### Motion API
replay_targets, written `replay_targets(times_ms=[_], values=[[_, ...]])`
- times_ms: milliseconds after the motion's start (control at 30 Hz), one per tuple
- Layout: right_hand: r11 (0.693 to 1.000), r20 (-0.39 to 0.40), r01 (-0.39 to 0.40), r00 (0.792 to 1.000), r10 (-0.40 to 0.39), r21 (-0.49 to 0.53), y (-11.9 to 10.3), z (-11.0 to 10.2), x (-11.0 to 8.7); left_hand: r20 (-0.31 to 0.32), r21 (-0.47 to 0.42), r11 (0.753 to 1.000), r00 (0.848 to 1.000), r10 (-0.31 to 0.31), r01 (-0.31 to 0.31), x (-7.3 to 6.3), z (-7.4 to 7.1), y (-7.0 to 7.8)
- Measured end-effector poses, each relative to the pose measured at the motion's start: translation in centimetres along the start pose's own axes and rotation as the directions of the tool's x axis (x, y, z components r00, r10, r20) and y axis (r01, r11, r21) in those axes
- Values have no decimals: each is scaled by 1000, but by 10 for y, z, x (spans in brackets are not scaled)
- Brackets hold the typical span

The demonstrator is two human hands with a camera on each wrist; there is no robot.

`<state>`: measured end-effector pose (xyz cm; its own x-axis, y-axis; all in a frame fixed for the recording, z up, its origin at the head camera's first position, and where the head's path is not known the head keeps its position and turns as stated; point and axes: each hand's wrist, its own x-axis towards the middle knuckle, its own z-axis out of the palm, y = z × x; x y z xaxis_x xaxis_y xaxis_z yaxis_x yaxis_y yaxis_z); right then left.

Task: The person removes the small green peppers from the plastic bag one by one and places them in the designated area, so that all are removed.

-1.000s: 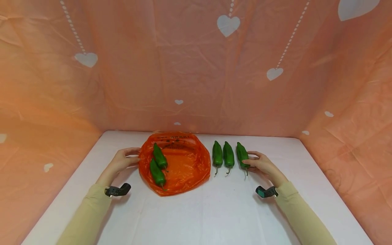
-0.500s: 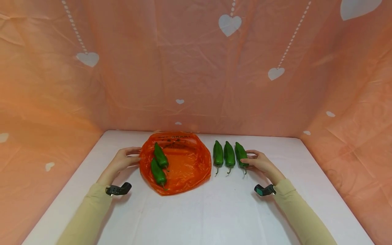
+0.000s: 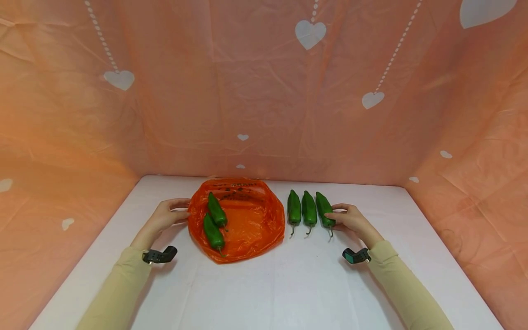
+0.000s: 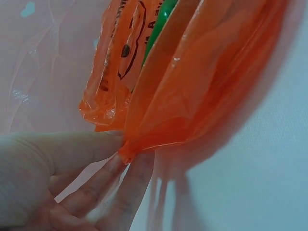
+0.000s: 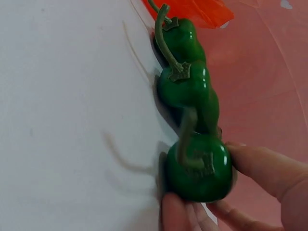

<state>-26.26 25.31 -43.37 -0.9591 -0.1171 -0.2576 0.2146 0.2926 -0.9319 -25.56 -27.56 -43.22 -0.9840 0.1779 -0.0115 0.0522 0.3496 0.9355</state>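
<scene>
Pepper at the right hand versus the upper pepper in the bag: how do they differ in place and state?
The held pepper is pinched by the right hand; no hand touches the upper pepper. The held pepper is outside the orange bag, while the upper pepper lies inside, beside another pepper. Both are green, stem end lowest in the head view.

Peach drapes (image 3: 264,101) — white hearts (image 3: 310,34), white tabletop (image 3: 247,298).

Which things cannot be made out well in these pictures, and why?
Printing on the orange bag, head view: too small to read.
Green peppers in the bag, left wrist view: mostly hidden behind the bag itself.
Stem of the held pepper, right wrist view: blurred.
Sleeves, head view: cut off by the bottom edge.
</scene>
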Motion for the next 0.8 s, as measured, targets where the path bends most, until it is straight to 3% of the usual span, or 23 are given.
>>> replay_targets(times_ms=[367, 800], values=[[991, -72, -44, 997, 35, -123, -4, 2, -1, 5, 27, 1000, 1000, -5, 5, -1, 0, -1], [996, -47, -37, 998, 33, -85, -5, -4, -5, -3, 23, 1000, 1000, 11, -11, -1, 0, -1]])
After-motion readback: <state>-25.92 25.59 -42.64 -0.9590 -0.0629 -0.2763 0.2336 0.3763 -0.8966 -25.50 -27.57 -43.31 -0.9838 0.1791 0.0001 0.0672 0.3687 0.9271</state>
